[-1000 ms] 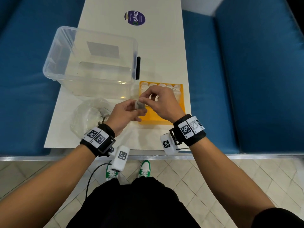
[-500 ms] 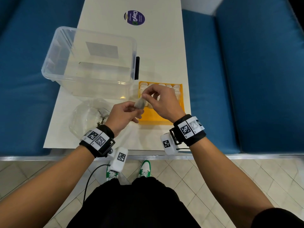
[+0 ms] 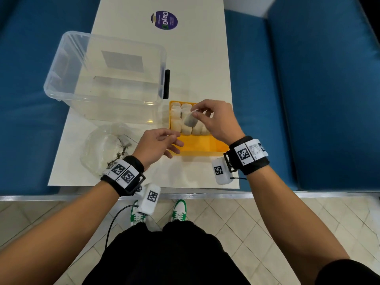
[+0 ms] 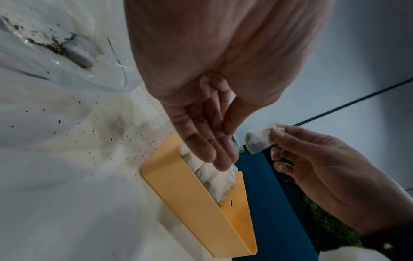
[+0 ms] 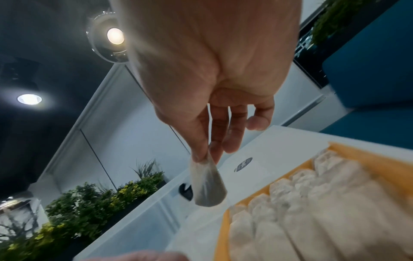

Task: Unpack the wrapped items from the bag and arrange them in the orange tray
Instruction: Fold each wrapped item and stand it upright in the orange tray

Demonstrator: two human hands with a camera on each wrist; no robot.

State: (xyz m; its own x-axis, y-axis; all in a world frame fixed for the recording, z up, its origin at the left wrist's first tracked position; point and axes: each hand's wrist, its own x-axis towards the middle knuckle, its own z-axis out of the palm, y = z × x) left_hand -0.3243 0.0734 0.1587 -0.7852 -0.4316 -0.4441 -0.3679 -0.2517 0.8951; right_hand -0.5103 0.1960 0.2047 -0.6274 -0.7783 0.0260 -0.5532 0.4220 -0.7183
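Observation:
My right hand (image 3: 213, 118) pinches a small wrapped item (image 3: 189, 119) by its top edge, hanging just above the rows of wrapped items (image 3: 181, 122) in the orange tray (image 3: 197, 144). The same wrapped item (image 5: 206, 185) dangles from thumb and forefinger in the right wrist view, and it shows as the wrapped item (image 4: 259, 139) in the left wrist view. My left hand (image 3: 158, 144) hovers open and empty at the tray's near left corner, fingers relaxed (image 4: 208, 139). The clear plastic bag (image 3: 102, 147) lies flat to the left with one wrapped item (image 3: 125, 140) and dark crumbs inside.
A clear plastic bin (image 3: 107, 79) stands behind the bag and left of the tray. A purple round sticker (image 3: 164, 19) marks the far end of the white table (image 3: 201, 58). Blue cushions flank both sides. The table's near edge is just below my wrists.
Both hands held the wrapped item together before. Now my left hand has let go and dropped back, and my right hand has carried the item rightward over the tray.

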